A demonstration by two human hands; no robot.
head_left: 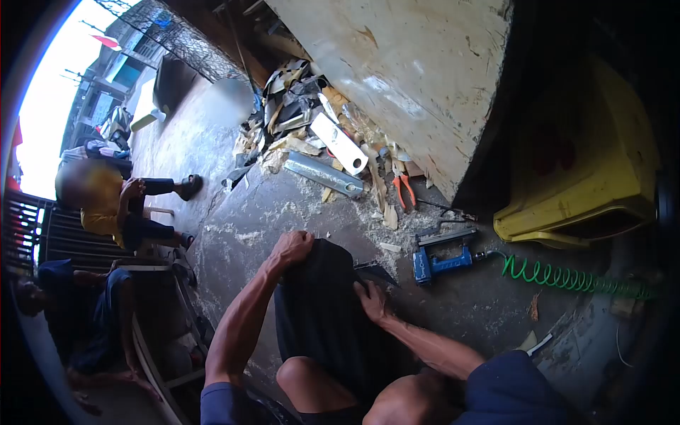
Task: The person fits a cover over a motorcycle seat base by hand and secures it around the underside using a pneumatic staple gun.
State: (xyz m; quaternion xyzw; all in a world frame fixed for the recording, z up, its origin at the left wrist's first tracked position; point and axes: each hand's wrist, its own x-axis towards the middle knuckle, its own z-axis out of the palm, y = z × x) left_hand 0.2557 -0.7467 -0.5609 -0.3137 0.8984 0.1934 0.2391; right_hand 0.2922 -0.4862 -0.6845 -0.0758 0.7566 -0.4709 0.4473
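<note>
A dark, cloth-like piece stands between my knees, over the floor. My left hand grips its upper left edge with the fingers wrapped round it. On its right side rests my right hand, its fingers bent against the dark material; whether they pinch it cannot be made out. To the right of my right hand a blue staple gun lies on the floor, joined to a green coiled hose. Orange-handled pliers lie farther forward, beside a grey metal bar and a white bar.
Scraps are heaped below a large worn board. A yellow plastic object stands at the right. Two people sit at the left, one in a yellow top, the other in dark clothes, beside a wooden frame.
</note>
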